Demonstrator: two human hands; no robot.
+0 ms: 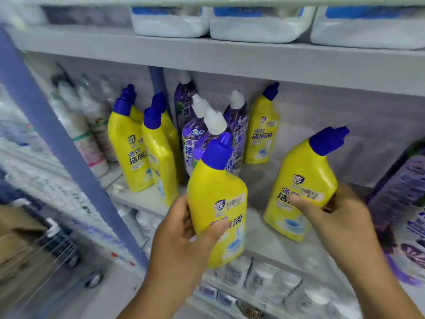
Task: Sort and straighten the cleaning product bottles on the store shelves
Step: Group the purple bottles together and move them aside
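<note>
My left hand point(184, 236) grips a yellow toilet-cleaner bottle with a blue cap point(218, 199), held upright in front of the middle shelf point(257, 187). My right hand point(333, 217) grips a second yellow bottle point(303, 178), tilted to the right over the shelf. Several yellow bottles point(135, 150) stand at the shelf's left, and one yellow bottle point(262, 132) stands at the back. Purple bottles with white caps point(236, 125) cluster between them.
A blue shelf upright point(57, 143) runs diagonally at left, with white bottles point(87, 125) beyond it. White tubs point(259, 26) fill the top shelf. Purple packs point(400, 194) sit at the right edge. White containers point(271, 279) line the lower shelf. A trolley point(57, 249) stands lower left.
</note>
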